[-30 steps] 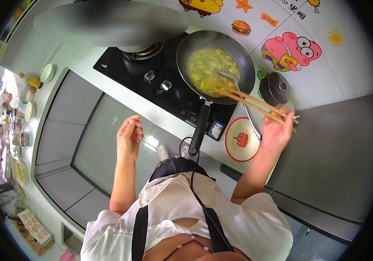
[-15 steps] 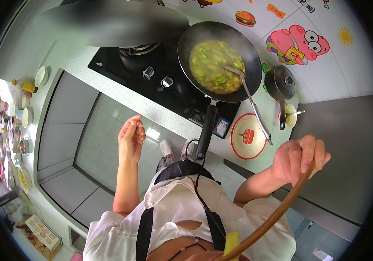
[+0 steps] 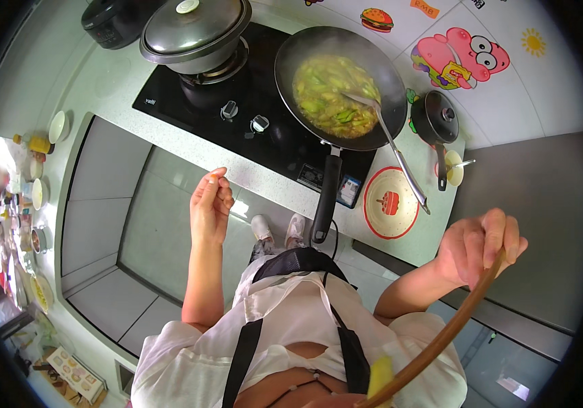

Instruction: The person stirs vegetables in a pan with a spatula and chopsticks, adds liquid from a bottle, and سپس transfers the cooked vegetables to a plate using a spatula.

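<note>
My right hand (image 3: 476, 246), at the right, is closed on brown wooden chopsticks (image 3: 451, 330). They slant down to the lower edge, where a pale green piece of vegetable (image 3: 380, 376) is at their far end. In front of my body my left hand (image 3: 212, 204) is raised with thumb and fingers pinched together. A small orange spot shows at its fingertips; I cannot make out what it is. Ahead, the black wok (image 3: 390, 75) holds green vegetable pieces in yellowish, steaming liquid. A metal spatula (image 3: 400, 160) leans in it, handle toward me.
The wok's black handle (image 3: 327, 194) juts toward me over the counter edge. A silver lidded pot (image 3: 196, 41) sits on the stove's left burner. To the right are a red-rimmed bowl (image 3: 391, 228), a small lidded saucepan (image 3: 434, 122) and a small bowl (image 3: 453, 178).
A blurred grey shape that hid the left burner has gone, and the lidded pot now shows there. The view has shifted slightly. Both hands keep nearly the same pose.
</note>
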Tool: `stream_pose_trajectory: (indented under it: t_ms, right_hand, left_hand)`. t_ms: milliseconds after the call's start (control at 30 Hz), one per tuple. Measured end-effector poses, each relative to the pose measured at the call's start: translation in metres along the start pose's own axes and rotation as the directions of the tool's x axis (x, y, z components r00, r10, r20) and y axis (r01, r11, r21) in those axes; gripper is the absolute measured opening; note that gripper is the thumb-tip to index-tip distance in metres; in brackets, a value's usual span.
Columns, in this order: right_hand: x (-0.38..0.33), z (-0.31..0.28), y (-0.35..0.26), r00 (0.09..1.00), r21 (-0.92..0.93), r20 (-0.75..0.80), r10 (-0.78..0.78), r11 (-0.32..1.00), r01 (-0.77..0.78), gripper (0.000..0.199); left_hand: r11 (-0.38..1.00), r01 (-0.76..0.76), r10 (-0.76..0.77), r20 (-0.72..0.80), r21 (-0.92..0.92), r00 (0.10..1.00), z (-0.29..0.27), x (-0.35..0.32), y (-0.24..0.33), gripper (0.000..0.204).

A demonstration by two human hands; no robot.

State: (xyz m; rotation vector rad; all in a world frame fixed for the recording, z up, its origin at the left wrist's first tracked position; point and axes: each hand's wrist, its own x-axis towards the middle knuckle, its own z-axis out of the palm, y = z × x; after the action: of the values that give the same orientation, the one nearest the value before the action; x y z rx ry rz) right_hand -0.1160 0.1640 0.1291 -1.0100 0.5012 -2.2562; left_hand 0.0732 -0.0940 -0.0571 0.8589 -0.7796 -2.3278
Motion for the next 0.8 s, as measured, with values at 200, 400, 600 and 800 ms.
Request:
stream_pose_trajectory:
  t_ms: [200, 400, 600, 800]
  right_hand:
    - [-0.005, 0.006, -0.011, 0.999, -0.028, 0.000, -0.047, 0.999, 0.047, 0.030]
    - [-0.015, 0.009, -0.016, 0.997, -0.005, -0.016, -0.070, 0.998, 0.070, 0.033]
    - [-0.002, 0.014, -0.016, 0.997, 0.204, 0.076, 0.029, 0.978, -0.044, 0.034]
    - [-0.025, -0.024, -0.042, 0.981, 0.175, -0.187, -0.051, 0.981, 0.085, 0.030]
  left_hand:
    - [1.000, -0.005, 0.005, 0.053, 0.001, 0.999, 0.017, 0.002, -0.001, 0.021]
    - [1.000, 0.026, -0.027, 0.038, 0.016, 0.999, 0.024, -0.001, -0.007, 0.022]
    - [1.000, 0.006, -0.009, 0.086, 0.026, 0.996, 0.042, 0.004, -0.012, 0.023]
    - [0.999, 0.006, -0.009, 0.079, 0.039, 0.997, 0.067, 0.001, -0.014, 0.020]
